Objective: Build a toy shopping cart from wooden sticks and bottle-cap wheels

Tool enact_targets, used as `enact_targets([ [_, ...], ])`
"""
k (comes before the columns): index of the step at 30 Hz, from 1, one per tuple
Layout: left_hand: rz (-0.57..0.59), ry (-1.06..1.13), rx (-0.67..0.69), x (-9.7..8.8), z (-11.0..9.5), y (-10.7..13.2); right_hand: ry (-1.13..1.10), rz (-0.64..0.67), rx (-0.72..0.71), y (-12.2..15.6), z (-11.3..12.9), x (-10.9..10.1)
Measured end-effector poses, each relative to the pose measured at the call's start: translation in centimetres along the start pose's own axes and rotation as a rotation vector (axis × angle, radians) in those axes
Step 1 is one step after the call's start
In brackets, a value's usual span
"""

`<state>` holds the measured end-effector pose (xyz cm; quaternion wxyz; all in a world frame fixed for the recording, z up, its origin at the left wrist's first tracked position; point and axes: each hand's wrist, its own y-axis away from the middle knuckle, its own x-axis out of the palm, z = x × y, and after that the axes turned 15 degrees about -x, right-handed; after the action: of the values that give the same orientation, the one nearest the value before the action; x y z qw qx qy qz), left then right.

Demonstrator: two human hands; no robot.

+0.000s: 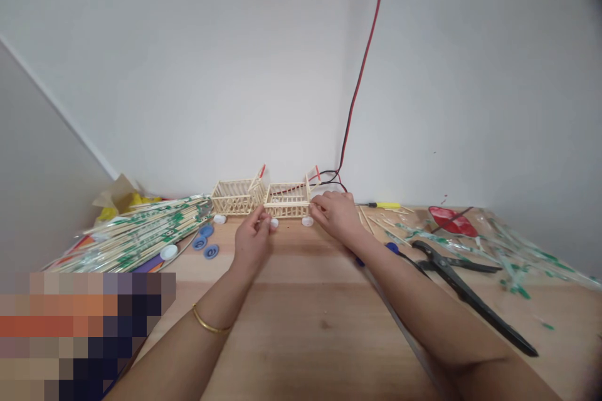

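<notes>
Two small model carts built from thin wooden sticks stand side by side against the wall, with white bottle caps as wheels. My left hand, fingers curled, grips the near left corner of the right stick cart, close to a white wheel. At that cart's right end my right hand has its fingers bent round the corner, above another white wheel. Left of it stands the other stick cart, apart from my right hand. Each cart has a raised stick handle with a red crosspiece at its right end.
Bundled wrapped sticks lie at the left, beside blue bottle caps and a loose white cap. Black-handled pliers rest at the right, near plastic wrappers, a yellow-handled tool and loose sticks. A red-black cable hangs down the wall.
</notes>
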<state>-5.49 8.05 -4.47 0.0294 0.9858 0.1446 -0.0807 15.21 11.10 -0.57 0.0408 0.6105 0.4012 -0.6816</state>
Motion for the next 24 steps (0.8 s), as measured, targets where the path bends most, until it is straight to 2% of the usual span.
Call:
enact_targets([
  [9, 0.047, 0.121, -0.042, 0.01, 0.28, -0.27, 0.0, 0.002, -0.003, 0.08, -0.2, -0.02],
  [24, 0.071, 0.159, -0.052, -0.15, -0.34, -0.06, 0.009, 0.004, -0.003, 0.12, -0.25, 0.07],
])
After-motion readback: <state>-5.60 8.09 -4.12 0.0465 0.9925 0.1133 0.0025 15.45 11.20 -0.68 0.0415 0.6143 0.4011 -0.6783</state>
